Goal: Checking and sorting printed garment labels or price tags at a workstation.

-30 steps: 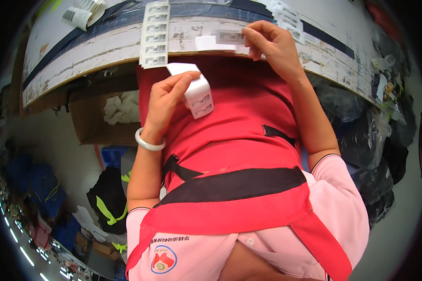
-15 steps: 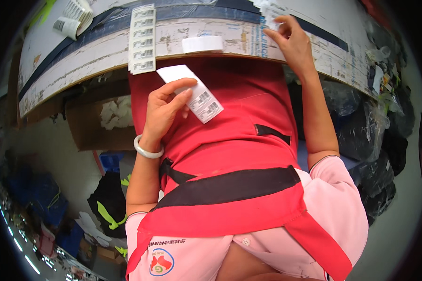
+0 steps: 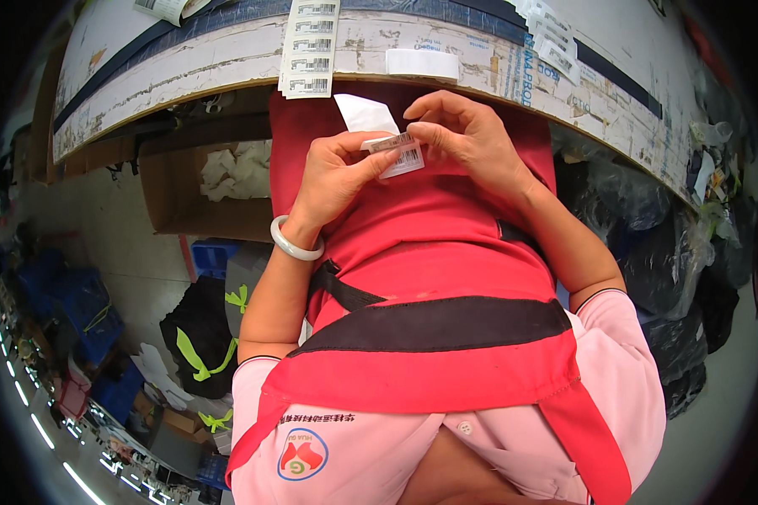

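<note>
Between my hands, above the red apron (image 3: 413,210), is a white strip of barcode stickers (image 3: 406,160). My left hand (image 3: 337,175) is closed on it, thumb on top and fingers partly hidden behind. Its blank white end (image 3: 365,114) sticks out past my left fingers toward the table, and the printed end is bent. My right hand (image 3: 480,147) has its thumb at the strip's upper right edge; its index finger curls above, and the other fingers are partly hidden. A white bangle (image 3: 296,239) is on my left wrist.
On the worn white table (image 3: 219,67) lie a long sticker strip (image 3: 310,50) over its edge, a folded white strip (image 3: 422,63) and more stickers (image 3: 552,38) at right. Below left stands a cardboard box (image 3: 173,198) with crumpled paper. Black plastic bags (image 3: 648,261) are at right.
My right hand has come from the stickers on the table down to the strip in my left hand. The strip's printed end, flat before, is now bent. The whole view has shifted slightly.
</note>
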{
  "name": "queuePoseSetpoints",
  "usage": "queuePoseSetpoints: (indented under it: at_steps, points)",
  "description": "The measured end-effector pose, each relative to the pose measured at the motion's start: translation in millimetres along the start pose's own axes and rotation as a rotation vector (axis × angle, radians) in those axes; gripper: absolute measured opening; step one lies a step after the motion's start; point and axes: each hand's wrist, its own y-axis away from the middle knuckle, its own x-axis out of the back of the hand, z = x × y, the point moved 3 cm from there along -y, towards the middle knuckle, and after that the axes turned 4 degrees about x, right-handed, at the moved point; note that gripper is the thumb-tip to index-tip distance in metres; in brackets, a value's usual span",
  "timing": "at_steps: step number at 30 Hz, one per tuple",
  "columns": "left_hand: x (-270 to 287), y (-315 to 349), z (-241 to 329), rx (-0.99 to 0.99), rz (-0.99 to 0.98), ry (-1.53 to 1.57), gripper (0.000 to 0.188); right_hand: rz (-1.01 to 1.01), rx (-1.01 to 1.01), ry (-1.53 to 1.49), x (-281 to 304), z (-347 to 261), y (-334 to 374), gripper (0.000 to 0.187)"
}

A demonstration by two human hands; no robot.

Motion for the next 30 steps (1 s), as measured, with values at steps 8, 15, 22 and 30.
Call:
queuePoseSetpoints:
  at_steps: [8, 15, 22, 30]
  points:
    - [10, -2, -10, 0.020, -0.132, -0.022, 0.032, -0.036, 0.072, 0.188, 9, -6, -9, 0.011]
    - [6, -3, 2, -0.102, 0.003, -0.116, 0.049, 0.175, 0.043, 0.226, 57, -17, -43, 0.018]
    - [10, -5, 0, -0.094, 0.008, -0.163, 0.039, 0.169, 0.018, 0.268, 53, -19, -52, 0.022]
    - [10, -6, -3, -0.074, 0.009, -0.146, 0.037, 0.172, 0.000, 0.316, 53, -17, -57, 0.022]
